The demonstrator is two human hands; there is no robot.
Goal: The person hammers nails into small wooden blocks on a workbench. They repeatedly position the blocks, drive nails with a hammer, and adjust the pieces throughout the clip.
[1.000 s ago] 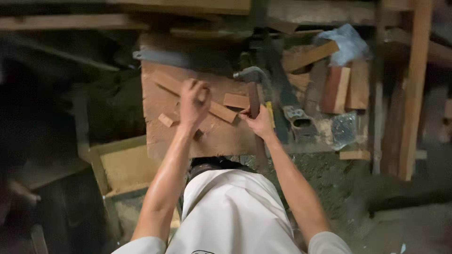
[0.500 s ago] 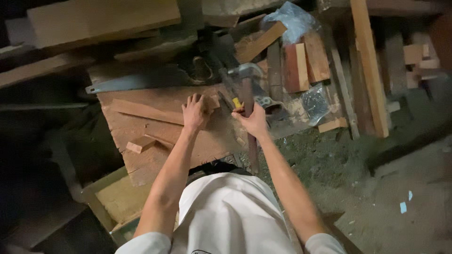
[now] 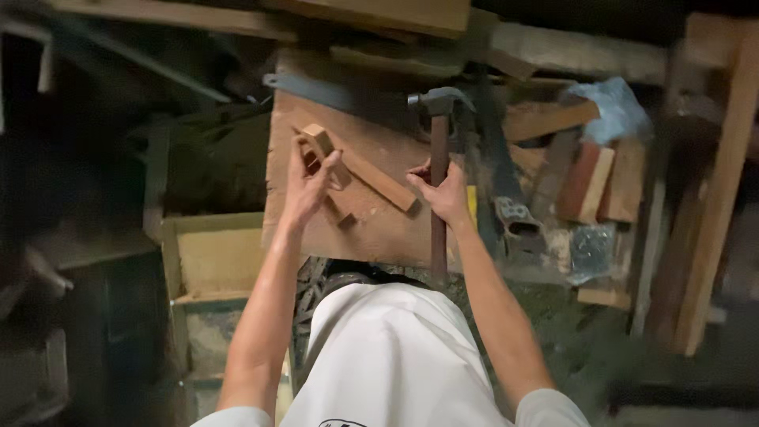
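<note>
Both hands are busy: left hand [image 3: 310, 183] pinches a small wood block [image 3: 318, 142] at 10 o'clock on the plank counter [image 3: 371, 225], probably to steady it, while right hand [image 3: 449, 194] clenches the claw hammer [image 3: 438, 150] mid-handle, head at 12.

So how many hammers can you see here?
1. The hammer stands upright over the wooden board, its handle gripped by the right hand. The left hand holds a small wood block. Others could be hidden in the dark clutter.
</note>
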